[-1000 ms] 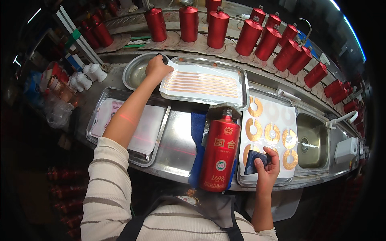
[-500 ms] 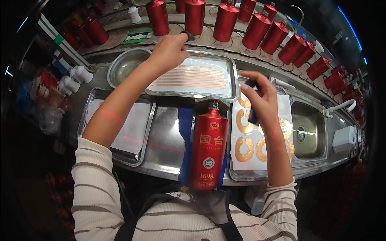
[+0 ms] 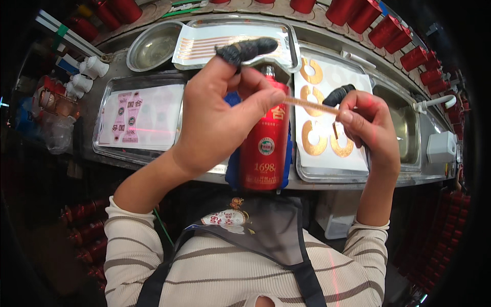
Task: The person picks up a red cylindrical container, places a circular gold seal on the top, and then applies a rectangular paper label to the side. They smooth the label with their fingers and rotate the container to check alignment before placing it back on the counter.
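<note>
A narrow gold strip (image 3: 312,105) is stretched between my two hands, in front of the upper part of a red bottle (image 3: 263,158). My left hand (image 3: 215,115) pinches one end between thumb and fingers, its index finger covered by a black finger cot and pointing outward. At the other end my right hand (image 3: 373,125) pinches the strip, and a short tail hangs below its fingers. It too has a black-covered index finger. The bottle lies on a blue cloth (image 3: 232,176), neck away from me; my left hand hides part of its shoulder.
Behind the bottle, a metal tray (image 3: 296,53) holds a sheet of gold strips (image 3: 197,46), beside a metal bowl (image 3: 153,48). Left stands a tray (image 3: 105,123) with printed sheets. Gold C-shaped decals (image 3: 314,138) lie right, before a sink (image 3: 406,138). Red bottles (image 3: 386,31) line the back.
Both hands have come together over the bottle, the left moving back from the strip sheet. A gold strip is now held between them. The view has tilted down.
</note>
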The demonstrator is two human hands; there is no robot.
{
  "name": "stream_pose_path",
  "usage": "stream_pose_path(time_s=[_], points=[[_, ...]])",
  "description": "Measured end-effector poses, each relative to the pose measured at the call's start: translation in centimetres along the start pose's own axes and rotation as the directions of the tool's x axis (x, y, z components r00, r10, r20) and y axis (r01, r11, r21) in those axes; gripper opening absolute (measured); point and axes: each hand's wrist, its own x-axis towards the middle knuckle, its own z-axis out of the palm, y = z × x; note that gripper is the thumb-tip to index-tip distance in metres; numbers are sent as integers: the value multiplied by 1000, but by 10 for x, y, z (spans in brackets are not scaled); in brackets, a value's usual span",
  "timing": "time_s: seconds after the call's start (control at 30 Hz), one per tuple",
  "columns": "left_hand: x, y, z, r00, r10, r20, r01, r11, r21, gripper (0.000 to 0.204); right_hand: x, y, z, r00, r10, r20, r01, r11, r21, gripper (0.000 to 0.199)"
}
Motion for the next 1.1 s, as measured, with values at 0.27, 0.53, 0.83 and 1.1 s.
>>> stream_pose_path(time_s=[0.27,0.53,0.83,1.1], points=[[-158,-25,10,954,-281,-104,272,958,-96,51,-105,64,85,989,131,-69,-129,991,27,13],[-165,-45,11,939,-301,-166,272,946,-177,48,-101,79,104,972,209,-108,-180,956,231,12],[-170,-55,16,933,-316,-174,274,935,-226,47,-103,86,110,975,175,-134,-132,951,278,11],[-168,-50,13,940,-295,-169,267,948,-171,46,-99,91,112,975,156,-155,-109,954,278,11]])
